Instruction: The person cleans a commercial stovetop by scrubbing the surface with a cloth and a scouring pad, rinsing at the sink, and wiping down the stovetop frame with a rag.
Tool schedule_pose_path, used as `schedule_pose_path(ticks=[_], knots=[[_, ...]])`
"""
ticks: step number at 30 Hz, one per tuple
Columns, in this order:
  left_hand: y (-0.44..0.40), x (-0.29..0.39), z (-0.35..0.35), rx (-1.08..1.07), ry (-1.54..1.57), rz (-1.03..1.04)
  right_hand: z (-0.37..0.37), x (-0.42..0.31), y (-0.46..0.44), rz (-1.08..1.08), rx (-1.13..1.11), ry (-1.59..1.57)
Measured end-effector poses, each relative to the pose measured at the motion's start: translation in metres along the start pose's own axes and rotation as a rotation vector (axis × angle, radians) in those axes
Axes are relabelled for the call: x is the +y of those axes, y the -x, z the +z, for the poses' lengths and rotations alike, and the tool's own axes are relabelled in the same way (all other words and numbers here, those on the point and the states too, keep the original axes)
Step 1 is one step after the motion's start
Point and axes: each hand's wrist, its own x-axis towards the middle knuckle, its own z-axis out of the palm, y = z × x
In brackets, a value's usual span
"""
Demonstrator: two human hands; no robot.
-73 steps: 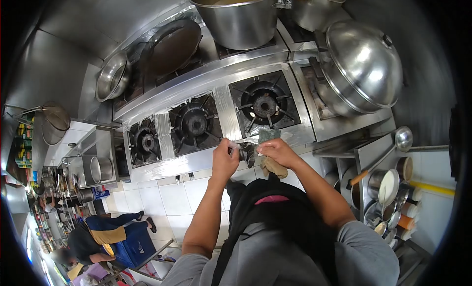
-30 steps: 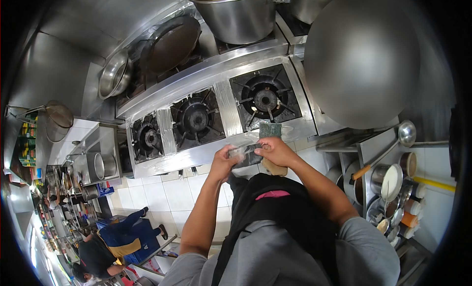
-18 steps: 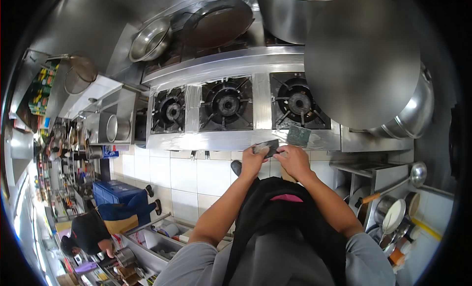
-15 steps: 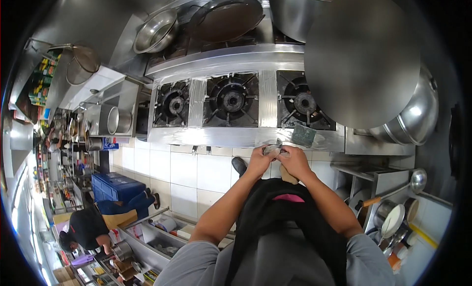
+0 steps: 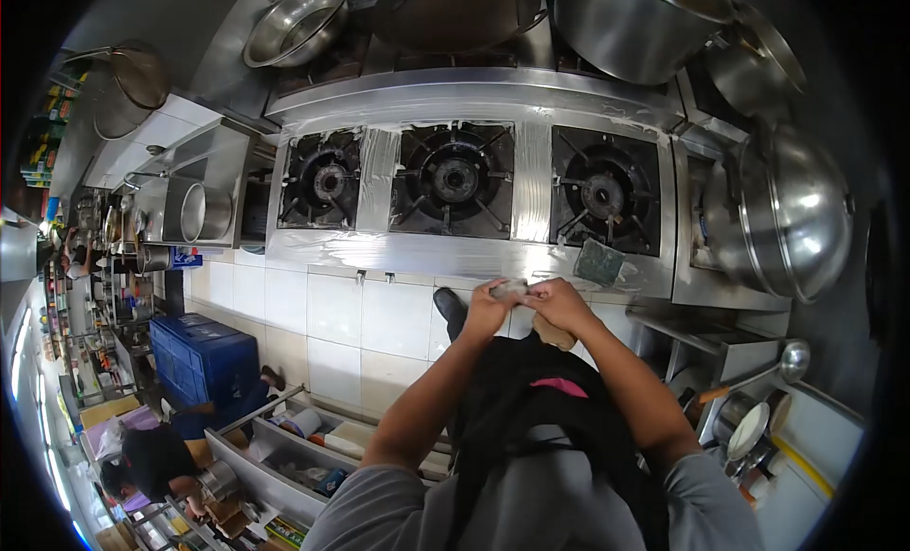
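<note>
My left hand (image 5: 484,310) and my right hand (image 5: 561,305) are close together in front of the stove's front edge. Between their fingers is a small, crumpled grey-white thing (image 5: 510,288), whose kind I cannot make out. Both hands are closed on it. Just beyond my right hand, a dark green scouring pad (image 5: 600,263) lies on the steel front ledge of the stove (image 5: 427,252). White, streaky suds coat the steel around the three front burners. Below my right wrist shows a brown thing (image 5: 553,333), partly hidden.
A large pot (image 5: 635,30), a dark wide pan (image 5: 460,16) and a steel bowl (image 5: 296,25) stand behind the burners. Big steel bowls (image 5: 791,210) lean at the right. At left are a blue crate (image 5: 201,357) and another person (image 5: 156,461) by the shelves.
My view has shifted slightly, and a blurred grey patch over the stove's right side is gone. My hands remain together on the small thing, which is now more exposed. The scouring pad stays on the ledge.
</note>
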Motion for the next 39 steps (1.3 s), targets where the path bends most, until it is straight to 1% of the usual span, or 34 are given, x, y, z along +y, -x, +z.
schedule_pose_path(ticks=[2,3,4,5,7,8,9,10,11,13,14,15,17,18,19,21,22,25,26,27,29,30,32,34,36,37,38,39], knots=[[-0.036,-0.011,-0.028,0.231,-0.602,0.469,0.004,-0.003,-0.001,-0.117,0.247,0.197],[-0.048,0.006,-0.036,0.28,-0.744,0.623,0.0,-0.003,0.004,-0.104,0.25,0.201],[-0.056,0.022,-0.041,0.346,-0.937,0.741,-0.006,-0.006,0.01,-0.085,0.265,0.124],[-0.064,0.027,-0.048,0.334,-1.128,0.695,-0.011,-0.005,0.012,-0.07,0.279,0.048],[-0.089,0.024,-0.059,0.229,-1.297,0.848,-0.017,0.024,0.013,-0.062,0.306,0.071],[-0.099,0.014,-0.056,0.225,-1.288,0.844,-0.019,0.04,0.017,-0.059,0.33,0.086],[-0.105,0.005,-0.049,0.164,-1.405,0.884,-0.021,0.048,0.022,-0.051,0.33,0.091],[-0.11,-0.002,-0.045,0.1,-1.521,0.923,-0.022,0.056,0.028,0.031,0.331,0.076],[-0.113,-0.008,-0.047,0.095,-1.514,0.921,-0.024,0.064,0.034,0.113,0.333,0.061],[-0.106,-0.005,-0.054,0.147,-1.519,1.033,-0.026,0.081,0.051,0.145,0.34,0.016],[-0.105,-0.006,-0.067,0.097,-1.544,0.961,-0.027,0.088,0.057,0.162,0.35,-0.031],[-0.107,-0.005,-0.064,0.093,-1.543,0.966,-0.029,0.092,0.062,0.162,0.355,-0.032],[-0.107,-0.004,-0.061,0.114,-1.535,0.879,-0.026,0.099,0.072,0.191,0.334,-0.133],[-0.108,-0.011,-0.046,0.122,-1.592,0.862,-0.021,0.103,0.072,0.192,0.334,-0.137],[-0.11,-0.012,-0.047,0.118,-1.594,0.862,-0.016,0.106,0.07,0.199,0.318,-0.15],[-0.113,-0.014,-0.047,0.096,-1.561,1.02,-0.011,0.109,0.074,0.21,0.303,-0.159],[-0.111,-0.01,-0.06,0.033,-1.563,1.008,-0.013,0.105,0.076,0.192,0.28,-0.132],[-0.103,0.006,-0.1,0.097,-1.559,0.974,-0.018,0.093,0.085,0.149,0.279,-0.127],[-0.102,0.004,-0.098,0.119,-1.552,0.934,-0.019,0.097,0.087,0.163,0.297,-0.154],[-0.108,-0.01,-0.087,0.12,-1.556,0.935,-0.02,0.102,0.089,0.178,0.312,-0.18],[-0.125,-0.045,-0.059,0.207,-1.542,0.943,-0.016,0.116,0.083,0.18,0.298,-0.174],[-0.123,-0.038,-0.054,0.215,-1.546,0.938,-0.013,0.121,0.079,0.189,0.287,-0.164],[-0.113,-0.016,-0.045,0.053,-1.471,1.131,-0.013,0.11,0.086,0.189,0.268,-0.127],[-0.123,-0.023,-0.103,0.075,-1.493,1.047,-0.017,0.108,0.091,0.188,0.258,-0.09],[-0.118,-0.003,-0.175,0.236,-1.612,0.983,-0.023,0.123,0.104,0.199,0.317,-0.096],[-0.11,0.023,-0.198,0.298,-1.575,0.959,-0.024,0.13,0.109,0.197,0.31,-0.097],[-0.101,0.037,-0.222,0.457,-1.657,0.941,-0.025,0.139,0.115,0.22,0.333,-0.098],[-0.097,0.047,-0.233,0.544,-1.663,0.895,-0.026,0.149,0.118,0.242,0.357,-0.099]])
